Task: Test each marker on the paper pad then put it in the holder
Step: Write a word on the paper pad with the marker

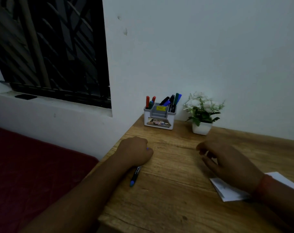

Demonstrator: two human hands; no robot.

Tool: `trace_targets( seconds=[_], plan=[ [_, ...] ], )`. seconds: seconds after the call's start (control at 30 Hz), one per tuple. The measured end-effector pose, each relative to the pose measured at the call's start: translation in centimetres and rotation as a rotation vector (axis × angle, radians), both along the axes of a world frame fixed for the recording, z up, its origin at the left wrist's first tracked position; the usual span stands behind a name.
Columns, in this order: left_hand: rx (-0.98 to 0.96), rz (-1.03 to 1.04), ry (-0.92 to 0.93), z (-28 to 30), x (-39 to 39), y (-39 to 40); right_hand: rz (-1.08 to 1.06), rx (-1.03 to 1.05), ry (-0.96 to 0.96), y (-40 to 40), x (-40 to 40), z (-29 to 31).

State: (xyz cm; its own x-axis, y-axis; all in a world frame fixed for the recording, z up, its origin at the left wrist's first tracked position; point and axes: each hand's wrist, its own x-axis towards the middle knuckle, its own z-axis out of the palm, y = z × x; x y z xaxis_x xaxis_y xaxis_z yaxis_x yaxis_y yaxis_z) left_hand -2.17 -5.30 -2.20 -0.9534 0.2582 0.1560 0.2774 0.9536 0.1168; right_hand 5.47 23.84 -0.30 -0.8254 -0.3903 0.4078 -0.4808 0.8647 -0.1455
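At the far left a barred window [50, 47] and a dark red mattress [33, 174] are seen, the mattress lying below the desk's left edge. The left hand [134, 151] is closed in a fist around a blue marker [135, 175], whose barrel and blue end project from beneath the palm toward the near side; a speck of blue shows at the knuckles. The marker is judged light, rigid and smooth, so it is best gripped mid-barrel, where a pinch will not slide. The wooden desk [168, 207] drops away just beside this hand, and a rolling marker could be lost over that edge. Farther back, against the wall, the marker holder [159, 117] is found, already crowded with red, green, blue and black markers; little free space appears in its compartments, so insertion may call for care. Between the hands an open stretch of wood is left for movement. A small potted plant [202, 113] stands just right of the holder. The right hand [227, 163] hovers loosely half-open, holding nothing, its wrist over the paper pad [227, 190], which lies flat near the right.
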Motion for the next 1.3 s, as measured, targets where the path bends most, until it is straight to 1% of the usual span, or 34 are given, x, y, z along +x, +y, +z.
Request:
trace_targets(
  seconds=[0.13, 0.23, 0.3, 0.4, 0.43, 0.53, 0.57, 0.63, 0.73, 0.8, 0.93, 1.07, 1.1, 1.13, 1.2, 1.23, 1.27, 1.3],
  plan=[
    [0.1, 0.007, -0.062, 0.6, 0.2, 2.1, -0.019, 0.079, -0.095, 1.9, 1.7, -0.2],
    [0.342, -0.043, -0.148, 1.8, 0.3, 4.9, -0.05, 0.152, -0.16, 3.4, 3.3, 0.3],
    [0.477, -0.098, -0.186, 2.8, 0.5, 7.8, -0.075, 0.165, -0.167, 4.5, 4.3, 0.6],
    [0.614, -0.167, -0.265, 3.9, 1.0, 12.8, -0.121, 0.114, -0.118, 5.5, 5.1, 0.6],
    [0.7, -0.185, -0.327, 4.1, 1.1, 14.6, -0.134, 0.08, -0.093, 5.9, 5.3, 0.5],
    [1.021, -0.196, -0.605, 4.1, 1.8, 18.9, -0.117, 0.004, -0.011, 6.5, 5.1, -0.3],
    [1.098, -0.194, -0.669, 3.9, 2.1, 19.7, -0.102, -0.021, 0.009, 6.7, 4.8, -0.5],
    [1.194, -0.213, -0.759, 2.9, 2.5, 21.2, -0.066, -0.068, 0.062, 7.3, 4.4, -0.8],
    [1.276, -0.311, -0.811, 1.6, 2.4, 21.6, -0.033, -0.116, 0.124, 7.8, 4.2, -1.0],
    [1.316, -0.373, -0.815, 1.2, 2.1, 21.1, -0.03, -0.173, 0.144, 7.9, 4.3, -1.1],
    [1.309, -0.479, -0.817, 0.8, 1.9, 19.9, -0.002, -0.311, 0.201, 7.4, 4.6, -0.9],
    [1.316, -0.538, -0.82, 0.8, 1.9, 19.8, 0.006, -0.292, 0.242, 6.9, 5.0, -0.5],
    [1.324, -0.51, -0.789, 0.9, 1.7, 19.8, 0.016, -0.28, 0.267, 6.8, 5.2, -0.2],
    [1.352, -0.424, -0.736, 1.0, 1.2, 19.8, 0.04, -0.274, 0.305, 6.7, 5.7, 0.2],
    [1.431, -0.154, -0.566, 1.6, -0.4, 18.5, 0.113, -0.274, 0.401, 6.5, 6.9, 1.0],
    [1.421, -0.052, -0.457, 1.7, -1.2, 17.5, 0.132, -0.281, 0.442, 6.4, 7.5, 1.4],
    [1.35, -0.001, -0.349, 1.5, -1.6, 16.6, 0.129, -0.299, 0.467, 6.4, 7.8, 1.7],
    [1.223, -0.01, -0.246, 1.3, -1.7, 16.1, 0.105, -0.333, 0.473, 6.6, 7.7, 1.9]
  ],
)
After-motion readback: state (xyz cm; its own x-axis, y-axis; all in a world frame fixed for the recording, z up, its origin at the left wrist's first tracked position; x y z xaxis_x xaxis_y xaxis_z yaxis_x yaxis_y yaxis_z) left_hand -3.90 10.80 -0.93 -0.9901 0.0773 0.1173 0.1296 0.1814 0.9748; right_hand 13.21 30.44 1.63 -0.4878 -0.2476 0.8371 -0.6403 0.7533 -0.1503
